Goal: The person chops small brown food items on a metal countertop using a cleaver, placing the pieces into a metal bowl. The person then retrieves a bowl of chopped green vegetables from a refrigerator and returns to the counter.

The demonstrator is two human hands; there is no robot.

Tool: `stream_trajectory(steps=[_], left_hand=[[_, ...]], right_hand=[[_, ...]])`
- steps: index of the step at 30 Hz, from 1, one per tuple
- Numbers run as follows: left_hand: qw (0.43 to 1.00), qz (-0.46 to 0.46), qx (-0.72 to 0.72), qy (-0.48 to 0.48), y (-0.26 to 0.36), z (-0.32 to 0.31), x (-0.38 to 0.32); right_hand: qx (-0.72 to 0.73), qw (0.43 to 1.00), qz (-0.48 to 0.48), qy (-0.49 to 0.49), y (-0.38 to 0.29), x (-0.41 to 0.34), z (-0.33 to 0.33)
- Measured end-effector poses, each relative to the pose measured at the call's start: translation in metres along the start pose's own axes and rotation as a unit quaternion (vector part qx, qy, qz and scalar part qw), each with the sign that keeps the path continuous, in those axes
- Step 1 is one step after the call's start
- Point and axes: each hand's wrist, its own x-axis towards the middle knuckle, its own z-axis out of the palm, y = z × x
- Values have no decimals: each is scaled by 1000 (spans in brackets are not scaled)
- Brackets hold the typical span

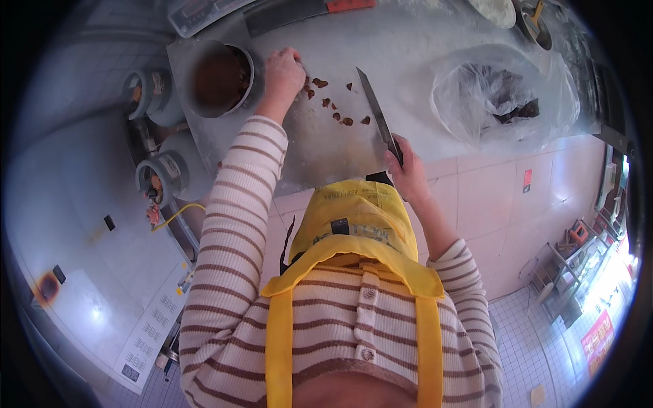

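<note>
My right hand point(409, 171) grips the dark handle of a long knife point(375, 102), whose blade points up and left over the metal worktop point(326, 148). Left of the blade lie several small reddish-brown chopped pieces point(347, 121), scattered on the surface. At the upper left of these pieces, my left hand point(285, 69) is low over the worktop with its fingers curled; whether it holds a piece cannot be seen. Just left of that hand stands a round container point(248, 76) with brown contents. At the right, an opened clear plastic bag point(459, 102) holds dark brown pieces point(528, 109).
A broad cleaver point(285, 16) with a red handle lies at the back edge, beside a clear plastic tray point(204, 15). A bowl point(535, 28) with a yellow-handled tool is at the back right. Gas cylinders point(176, 171) stand left of the worktop.
</note>
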Motion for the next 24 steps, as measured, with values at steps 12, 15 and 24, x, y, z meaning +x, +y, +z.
stream_trajectory(steps=[12,15,24], left_hand=[[986,75,-145,-36,22,2,-85],[988,56,-145,-9,12,0,-73],[986,19,-123,-112,12,9,-84]], right_hand=[[193,975,63,-93,36,-3,-17],[209,971,105,-47,52,-4,-15],[276,956,55,-85,41,-1,32]])
